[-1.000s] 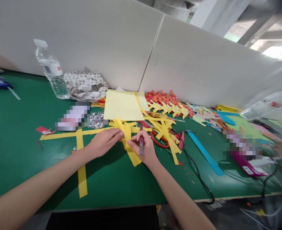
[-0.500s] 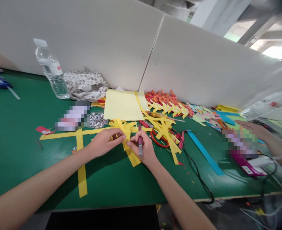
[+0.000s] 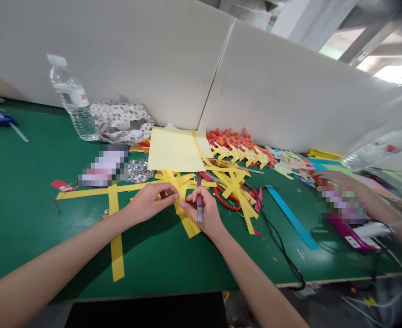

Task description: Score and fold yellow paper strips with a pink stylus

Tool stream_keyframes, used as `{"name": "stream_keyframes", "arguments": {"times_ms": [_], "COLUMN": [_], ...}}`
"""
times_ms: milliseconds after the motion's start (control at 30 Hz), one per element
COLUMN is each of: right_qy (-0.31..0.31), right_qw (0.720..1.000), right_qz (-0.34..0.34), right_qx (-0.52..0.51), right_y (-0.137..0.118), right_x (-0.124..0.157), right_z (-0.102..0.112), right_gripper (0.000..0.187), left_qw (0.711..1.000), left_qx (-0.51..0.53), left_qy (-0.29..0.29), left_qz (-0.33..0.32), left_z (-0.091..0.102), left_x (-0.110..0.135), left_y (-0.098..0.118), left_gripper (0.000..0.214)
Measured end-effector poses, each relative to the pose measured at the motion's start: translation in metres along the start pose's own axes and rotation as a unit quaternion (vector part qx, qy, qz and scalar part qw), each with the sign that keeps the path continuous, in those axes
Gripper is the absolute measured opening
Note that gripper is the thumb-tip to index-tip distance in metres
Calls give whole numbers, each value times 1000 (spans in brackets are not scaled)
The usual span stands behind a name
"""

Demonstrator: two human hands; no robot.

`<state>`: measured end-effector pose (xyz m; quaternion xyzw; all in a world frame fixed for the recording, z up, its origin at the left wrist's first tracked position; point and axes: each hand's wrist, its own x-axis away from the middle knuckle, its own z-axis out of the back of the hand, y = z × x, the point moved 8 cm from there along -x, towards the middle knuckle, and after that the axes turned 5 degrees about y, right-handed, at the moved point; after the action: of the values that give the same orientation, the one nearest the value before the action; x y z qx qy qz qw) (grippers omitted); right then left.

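My left hand (image 3: 149, 200) pinches a yellow paper strip (image 3: 186, 219) on the green table (image 3: 33, 182). My right hand (image 3: 204, 210) is closed round a dark purple pen-like tool (image 3: 199, 206) and also touches the same strip with its fingertips. The two hands meet at the strip, near a heap of yellow strips (image 3: 233, 181). A pale yellow sheet (image 3: 176, 149) lies just behind them.
A water bottle (image 3: 71, 99) and a patterned cloth pouch (image 3: 122, 120) stand at the back left. Red scissors (image 3: 224, 197), a blue strip (image 3: 291, 217), folded paper shapes (image 3: 245, 148) and a black cable (image 3: 282, 248) lie to the right. Another person's arm (image 3: 374, 200) reaches in at far right.
My hands have drawn slightly closer together on the strip. The other person's arm at far right has come into view and reached across the table.
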<state>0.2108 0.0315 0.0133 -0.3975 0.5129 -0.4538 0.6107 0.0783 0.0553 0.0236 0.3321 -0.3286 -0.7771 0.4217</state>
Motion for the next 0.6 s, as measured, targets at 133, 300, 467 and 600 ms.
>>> {"name": "stream_keyframes", "arguments": {"times_ms": [133, 300, 467, 600], "right_qy": [13, 46, 49, 51], "right_qw": [1000, 999, 999, 999], "right_qz": [-2, 4, -6, -13], "right_qx": [8, 1, -8, -11], "right_y": [1, 1, -1, -1], "right_x": [-1, -2, -3, -3], "right_z": [2, 8, 7, 7], "right_gripper": [34, 35, 37, 38], "left_qw": [1000, 999, 999, 998], "left_qx": [8, 13, -34, -49], "left_qy": [13, -37, -34, -35], "left_qz": [18, 7, -10, -18], "left_z": [2, -5, -7, -5], "left_x": [0, 2, 4, 4], "left_y": [-3, 3, 5, 5], "left_gripper": [24, 31, 19, 23]}}
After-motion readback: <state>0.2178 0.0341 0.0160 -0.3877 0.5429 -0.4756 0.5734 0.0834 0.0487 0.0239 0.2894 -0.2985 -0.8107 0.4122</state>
